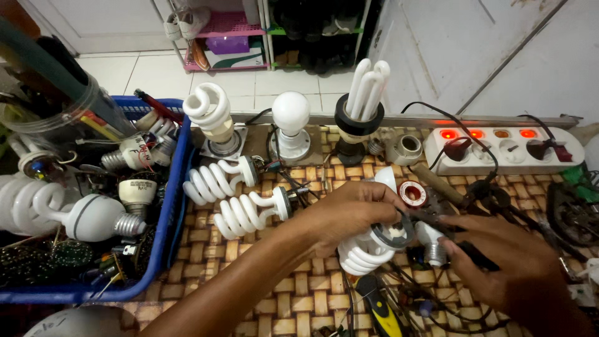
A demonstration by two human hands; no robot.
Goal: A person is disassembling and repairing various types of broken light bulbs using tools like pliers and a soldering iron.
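Note:
My left hand [349, 209] grips a white spiral lamp tube unit [365, 249] by its round base ring, the spiral pointing toward me. My right hand [505, 262] holds a dark thin tool [462, 243] whose tip reaches the ring's open end. A white lamp base with a metal screw cap [432, 244] lies just below the tool, between my hands. Two loose spiral tube units [215, 180] [246, 212] lie left of my left hand on the woven-pattern tabletop [262, 293].
A blue basket [175, 187] full of old lamps stands at the left. Along the back stand a spiral lamp [209, 112], a globe lamp [291, 115] and a stick lamp [365, 93] in holders. A white power strip [499, 150] with lit switches sits right. Wires and a yellow-handled tool [380, 312] lie near me.

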